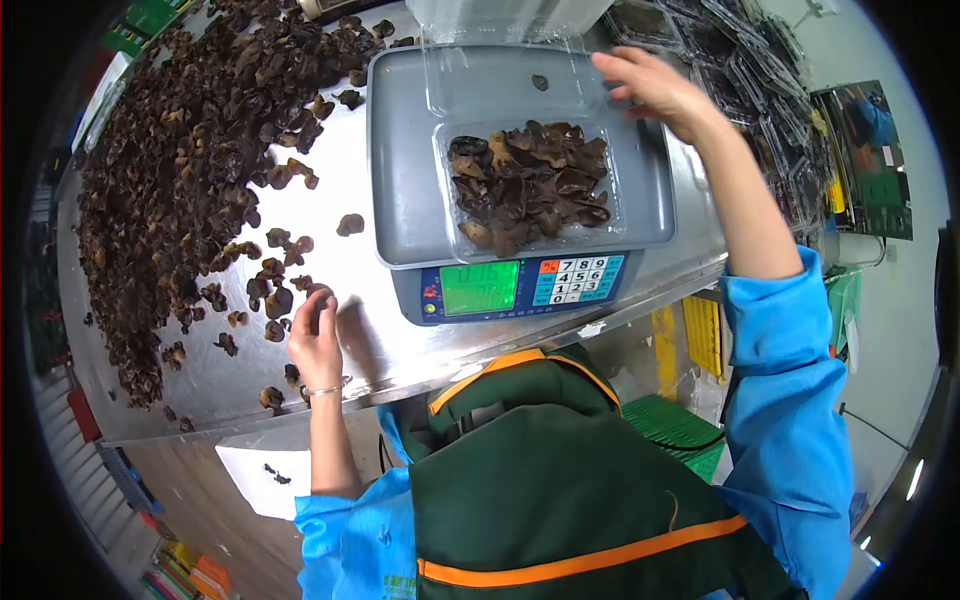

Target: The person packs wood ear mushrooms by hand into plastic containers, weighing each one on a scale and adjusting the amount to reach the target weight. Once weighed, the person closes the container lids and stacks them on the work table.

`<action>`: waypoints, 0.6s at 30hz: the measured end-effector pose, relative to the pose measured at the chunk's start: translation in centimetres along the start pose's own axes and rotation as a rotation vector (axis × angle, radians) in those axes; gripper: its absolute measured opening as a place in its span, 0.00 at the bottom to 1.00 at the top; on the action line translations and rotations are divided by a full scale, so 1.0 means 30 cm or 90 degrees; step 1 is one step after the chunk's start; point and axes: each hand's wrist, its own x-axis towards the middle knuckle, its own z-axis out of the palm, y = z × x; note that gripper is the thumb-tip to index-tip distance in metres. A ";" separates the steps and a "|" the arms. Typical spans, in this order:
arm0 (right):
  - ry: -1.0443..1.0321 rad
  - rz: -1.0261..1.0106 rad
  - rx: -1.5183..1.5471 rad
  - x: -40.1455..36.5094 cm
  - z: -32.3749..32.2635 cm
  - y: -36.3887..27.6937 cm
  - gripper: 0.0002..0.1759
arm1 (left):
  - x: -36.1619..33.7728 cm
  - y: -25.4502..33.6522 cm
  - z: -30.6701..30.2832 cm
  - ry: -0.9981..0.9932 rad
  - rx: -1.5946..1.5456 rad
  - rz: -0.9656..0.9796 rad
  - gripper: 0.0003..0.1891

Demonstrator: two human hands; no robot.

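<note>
A clear plastic box filled with dark mushroom pieces lies on the grey tray of a digital scale with a green display. The box's clear lid stands open behind it. Over the tray's back right edge is my right hand, fingers apart, with nothing visible in it. My left hand is low over the table, left of the scale, thumb and fingers pinched beside loose mushrooms; a small dark piece shows at the fingertips.
A big heap of dark mushrooms covers the left of the metal table. Stacked clear plastic boxes fill the back right. One small piece lies on the tray behind the box. Below are a green crate and white container.
</note>
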 end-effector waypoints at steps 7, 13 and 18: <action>0.179 -0.119 0.554 -0.064 0.119 -0.037 0.31 | 0.000 0.232 -0.009 0.077 0.439 0.288 0.32; -0.156 0.045 0.064 -0.352 0.081 0.158 0.35 | -0.064 0.574 0.100 -0.319 -0.144 -0.110 0.20; -0.205 0.129 0.391 -0.416 0.102 0.185 0.22 | -0.017 0.566 0.182 -0.436 -0.266 -0.277 0.14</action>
